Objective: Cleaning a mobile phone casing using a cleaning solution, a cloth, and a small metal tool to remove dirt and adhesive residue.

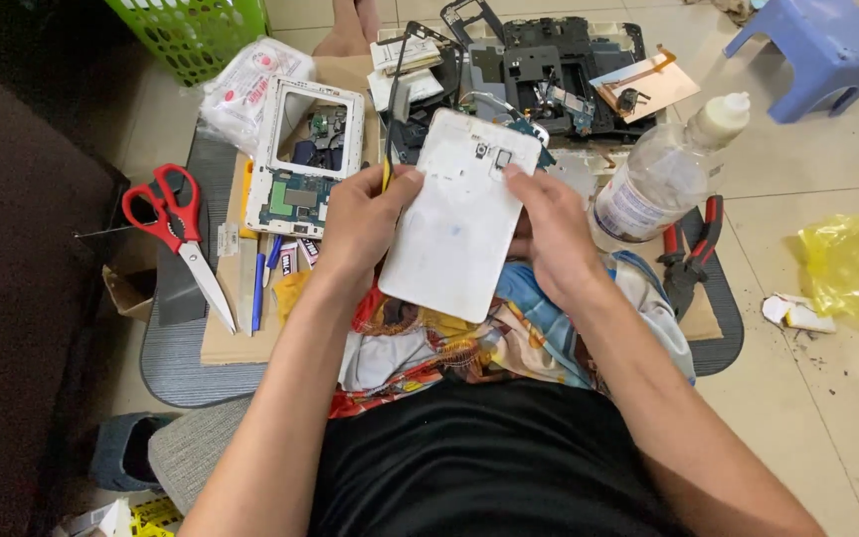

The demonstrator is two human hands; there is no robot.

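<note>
A: Two hands, one item held. Entry?

B: White tablet back cover [459, 214], rear face up, tilted, raised over a patterned cloth [509, 333] on the lap. Left hand [360, 224] closed on its left edge, thumb on the face, fingers underneath; a thin yellow tool [387, 177] shows at the thumb. Right hand [549, 234] closed on the right edge, thumb near the camera cut-out, fingers hidden behind.

A: How firm a grip?

B: Both clamp the cover. Whether the left hand also pinches the tool, cannot tell.

A: Surroundings?

B: Grey mat [191, 373] on a tiled floor. Left of the hands: white tablet frame [302, 159] with exposed circuit board, red-handled scissors [173, 229], blue pens [262, 283]. Behind the cover: dark disassembled tablet parts [549, 70]. Right: clear plastic bottle [663, 174] lying tilted, red-handled pliers [690, 254] just beside it. Farther off: green basket [196, 35], blue stool [812, 50], yellow bag [852, 268].
</note>
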